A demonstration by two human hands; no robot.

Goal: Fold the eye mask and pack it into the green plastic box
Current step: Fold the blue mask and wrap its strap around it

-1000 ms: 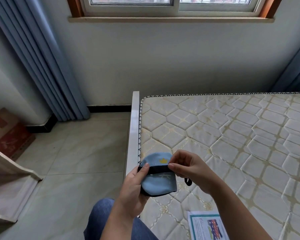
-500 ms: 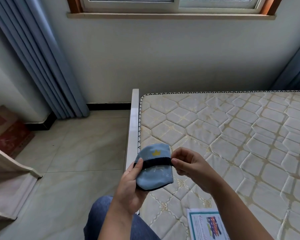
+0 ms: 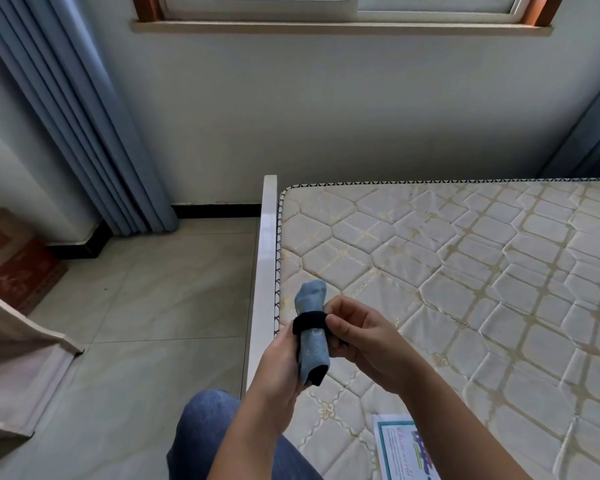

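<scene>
Grip first: hold rolled eye mask [image 3: 313,349] firm in curled left hand [image 3: 278,365] above mattress edge [image 3: 284,271], seat black strap [image 3: 309,321] flat with pinching right hand [image 3: 364,344], no slack. Green box unseen.

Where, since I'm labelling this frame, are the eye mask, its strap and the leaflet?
eye mask [image 3: 314,349]: head view, blue roll below strap
strap [image 3: 309,322]: head view, black band's middle
leaflet [image 3: 400,450]: head view, printed face

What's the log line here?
eye mask: bundled, strap round it | left hand: holds it | right hand: pinches strap
</scene>
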